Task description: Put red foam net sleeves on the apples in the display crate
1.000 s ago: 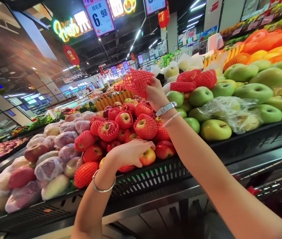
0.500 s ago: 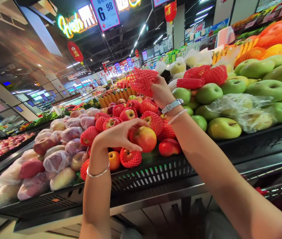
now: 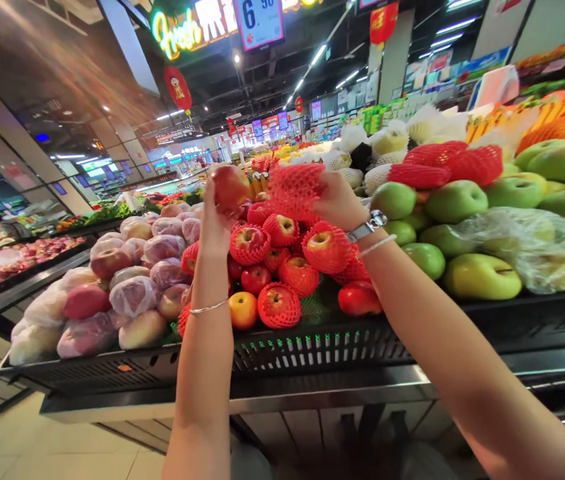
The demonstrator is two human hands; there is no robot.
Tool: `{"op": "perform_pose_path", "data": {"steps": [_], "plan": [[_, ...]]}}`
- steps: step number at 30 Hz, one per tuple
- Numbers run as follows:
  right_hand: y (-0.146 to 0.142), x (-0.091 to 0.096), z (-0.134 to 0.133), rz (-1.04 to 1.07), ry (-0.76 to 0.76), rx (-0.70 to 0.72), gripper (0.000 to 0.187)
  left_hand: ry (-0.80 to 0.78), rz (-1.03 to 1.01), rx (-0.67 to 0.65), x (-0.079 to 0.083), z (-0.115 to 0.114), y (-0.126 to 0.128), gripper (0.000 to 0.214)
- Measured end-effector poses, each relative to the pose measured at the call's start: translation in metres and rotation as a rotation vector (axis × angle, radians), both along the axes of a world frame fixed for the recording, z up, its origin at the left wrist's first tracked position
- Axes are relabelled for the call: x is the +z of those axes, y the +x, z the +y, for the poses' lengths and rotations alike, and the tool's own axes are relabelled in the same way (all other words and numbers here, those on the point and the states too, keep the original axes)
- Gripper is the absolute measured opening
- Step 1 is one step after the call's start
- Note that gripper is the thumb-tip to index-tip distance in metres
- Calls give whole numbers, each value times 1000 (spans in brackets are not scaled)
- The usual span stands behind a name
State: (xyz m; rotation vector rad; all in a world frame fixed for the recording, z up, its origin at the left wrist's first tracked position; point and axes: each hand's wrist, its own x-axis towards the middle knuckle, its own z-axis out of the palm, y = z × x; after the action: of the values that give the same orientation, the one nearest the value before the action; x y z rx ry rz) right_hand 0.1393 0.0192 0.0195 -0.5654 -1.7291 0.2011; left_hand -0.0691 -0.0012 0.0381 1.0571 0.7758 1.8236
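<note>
My left hand [image 3: 216,217] is closed around a bare red apple [image 3: 231,189], raised above the fruit display. To its right, my right hand [image 3: 341,200] grips a red foam net sleeve [image 3: 295,190], which hangs off toward the apple. Apple and sleeve are close together, with a small gap between them. Below both hands lie several red apples, many in red foam nets, such as a netted apple [image 3: 279,305] near the front. A bare yellow-orange apple [image 3: 243,310] sits next to it.
A black slotted crate [image 3: 312,350] holds the apples. Plastic-wrapped fruit [image 3: 135,295] is piled on the left. On the right are green apples [image 3: 457,201], more red foam nets [image 3: 435,163] and a clear plastic bag [image 3: 537,243]. A price sign [image 3: 258,23] hangs overhead.
My left hand has lifted the apple up and to the left, away from the crate's front. The net sleeve in my right hand has come lower in view. The whole view has shifted.
</note>
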Motion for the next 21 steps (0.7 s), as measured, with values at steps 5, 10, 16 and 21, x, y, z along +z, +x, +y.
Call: {"op": "perform_pose_path", "data": {"steps": [5, 10, 16, 21], "plan": [[-1, -6, 3, -452, 75, -382, 31, 111, 170, -63, -17, 7, 13, 27], [0, -11, 6, -445, 169, -468, 16, 94, 193, -134, -21, 5, 21, 31], [-4, -20, 12, -508, 175, -378, 8, 88, 330, -230, -32, 11, 24, 44], [-1, -23, 17, -551, 169, -245, 18, 127, 349, -272, -35, 15, 28, 44]]}}
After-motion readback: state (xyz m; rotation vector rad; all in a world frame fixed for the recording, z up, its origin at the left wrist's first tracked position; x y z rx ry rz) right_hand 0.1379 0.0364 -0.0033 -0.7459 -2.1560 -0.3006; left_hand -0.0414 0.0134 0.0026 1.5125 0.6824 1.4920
